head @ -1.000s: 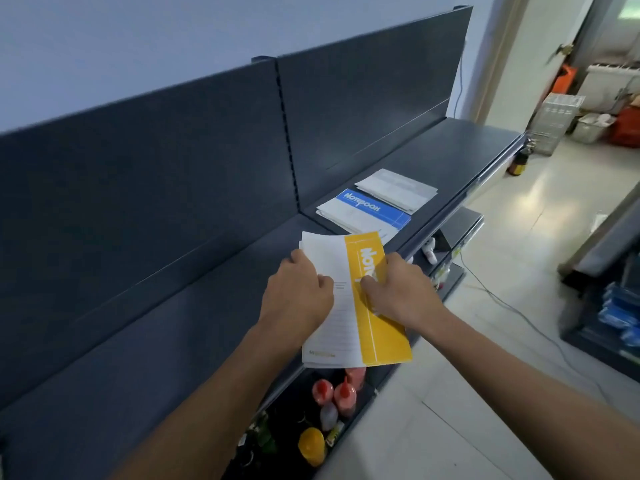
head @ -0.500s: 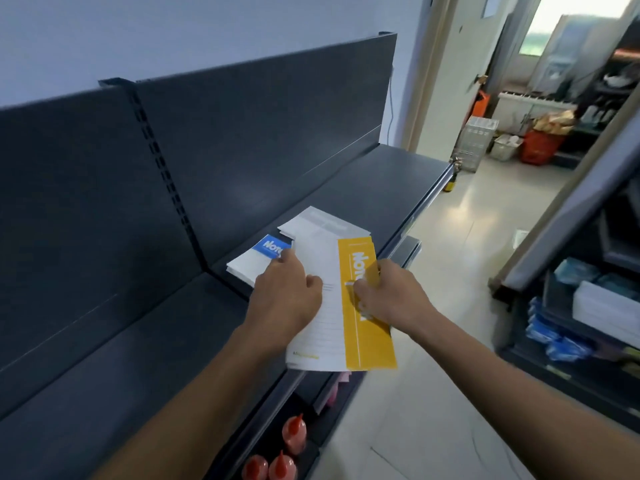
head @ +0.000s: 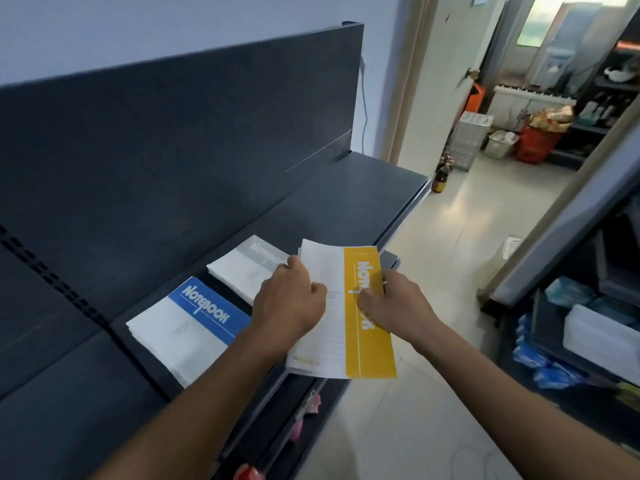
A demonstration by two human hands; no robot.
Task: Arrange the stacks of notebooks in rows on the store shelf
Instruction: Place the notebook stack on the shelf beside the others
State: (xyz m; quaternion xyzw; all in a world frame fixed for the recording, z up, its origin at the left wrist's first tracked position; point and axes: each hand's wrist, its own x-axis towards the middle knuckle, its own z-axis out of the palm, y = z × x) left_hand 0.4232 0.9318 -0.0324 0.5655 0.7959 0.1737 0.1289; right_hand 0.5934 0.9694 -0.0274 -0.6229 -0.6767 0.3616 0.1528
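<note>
Holding the yellow-banded stack (head: 337,327) of notebooks in both hands, off the front lip of the shelf (head: 339,202), with its near end hanging out over the floor and the lower tiers. Gripping the left long edge with the left hand (head: 289,299), knuckles up and fingers curled in round the paper. Clamping the right long edge with the right hand (head: 398,303), thumb (head: 369,297) pressing down on the yellow band and the other fingers going under the stack, mostly out of sight.

Pointing the stack's long axis away from the body, only slightly off the slant of the two stacks already lying flat on the shelf: the blue-banded stack (head: 188,327) nearer and to the left, the grey-banded stack (head: 247,268) just beyond it. Covering the grey one's right corner with the left hand and the held stack's left edge — whether touching it or passing above, not possible to tell.

Judging by the row so far, aiming for the bare shelf to the right of the grey stack, forward and a little right of the fingers. Needing, most likely, a short push inward and a lowering flat, band to the right like its neighbours, with the left hand — the nearer one to the grey stack — risking a nudge against it on the way down.
</note>
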